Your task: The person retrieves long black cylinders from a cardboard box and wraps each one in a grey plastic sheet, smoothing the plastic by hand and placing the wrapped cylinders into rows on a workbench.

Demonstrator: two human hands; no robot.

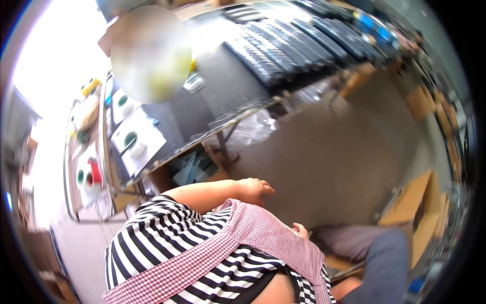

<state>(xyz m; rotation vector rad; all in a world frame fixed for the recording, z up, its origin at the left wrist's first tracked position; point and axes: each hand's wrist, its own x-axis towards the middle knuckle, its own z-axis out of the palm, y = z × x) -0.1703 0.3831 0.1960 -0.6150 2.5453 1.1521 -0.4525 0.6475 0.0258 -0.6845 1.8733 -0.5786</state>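
Observation:
My left hand (254,191) is held out in front of my body, above the floor. Its fingers are loosely stretched and slightly bent, with nothing seen in them. My right hand (300,230) shows only in part past the edge of my pink checked apron (268,223). The fingers that show look loosely extended, and no held thing is visible there. Closest to my left hand is an open cardboard box (215,175) under the table, with light blue-grey pieces inside.
Long black plastic-wrapped bundles (283,48) lie on the dark table (192,114). White rolls with green cores (131,140) stand at its left end. A person (152,55) is behind it. Grey-trousered legs (385,258) and an open carton (412,202) are at right.

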